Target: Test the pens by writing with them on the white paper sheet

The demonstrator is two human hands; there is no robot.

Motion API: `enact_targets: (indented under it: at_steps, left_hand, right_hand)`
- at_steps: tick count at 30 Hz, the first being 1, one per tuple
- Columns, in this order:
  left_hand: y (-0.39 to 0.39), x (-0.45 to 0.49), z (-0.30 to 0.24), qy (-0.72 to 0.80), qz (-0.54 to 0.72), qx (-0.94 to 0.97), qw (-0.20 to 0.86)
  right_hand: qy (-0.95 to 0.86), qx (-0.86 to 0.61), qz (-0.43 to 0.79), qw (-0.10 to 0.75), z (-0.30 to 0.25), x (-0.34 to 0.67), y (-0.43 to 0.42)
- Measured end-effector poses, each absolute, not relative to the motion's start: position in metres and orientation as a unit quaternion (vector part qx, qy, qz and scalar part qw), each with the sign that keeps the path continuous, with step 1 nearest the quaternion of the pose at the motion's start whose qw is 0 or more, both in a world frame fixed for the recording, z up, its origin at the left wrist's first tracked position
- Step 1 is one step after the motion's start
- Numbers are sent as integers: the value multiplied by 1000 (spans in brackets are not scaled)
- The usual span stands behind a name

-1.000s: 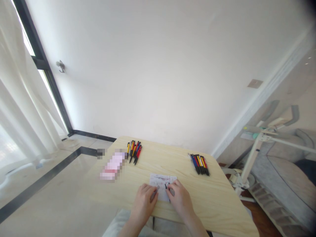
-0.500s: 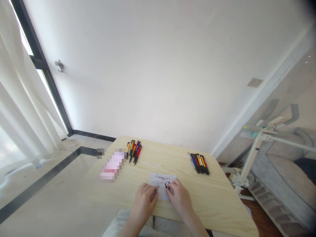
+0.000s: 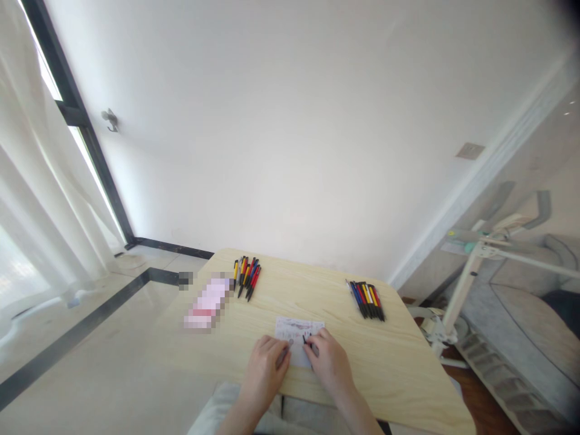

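Observation:
A white printed sheet [image 3: 296,357] lies on the pale wood table near its front edge. My left hand [image 3: 267,365] is closed at the sheet's left side, thumb and fingers pinched together; whatever is between them is hidden. At the right side, my right hand [image 3: 331,360] is also pinched, its fingertips over the paper. A small dark mark or piece [image 3: 304,340] shows by those fingertips, too small to name. A round grey spot [image 3: 290,342] lies beside the left fingertips.
Several pens [image 3: 247,276] in mixed colours lie at the table's back left. More pens [image 3: 366,300] lie side by side at the right. A pixelated pink item [image 3: 208,304] is at the left edge. White exercise equipment [image 3: 466,284] stands right of the table [image 3: 308,287].

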State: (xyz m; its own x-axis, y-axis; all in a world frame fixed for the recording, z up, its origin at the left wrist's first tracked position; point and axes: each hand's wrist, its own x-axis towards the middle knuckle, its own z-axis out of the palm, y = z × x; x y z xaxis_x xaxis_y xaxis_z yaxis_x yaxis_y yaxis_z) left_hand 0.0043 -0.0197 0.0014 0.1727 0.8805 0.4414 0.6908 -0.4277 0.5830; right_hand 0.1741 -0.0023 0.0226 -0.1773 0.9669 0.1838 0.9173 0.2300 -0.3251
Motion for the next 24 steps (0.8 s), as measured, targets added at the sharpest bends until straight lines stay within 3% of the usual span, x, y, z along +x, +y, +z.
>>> enact_targets:
  at_steps: [24]
  left_hand:
    - [-21, 3, 2, 524, 363, 758, 141]
  right_hand:
    - [-743, -609, 96, 260, 22, 173, -2]
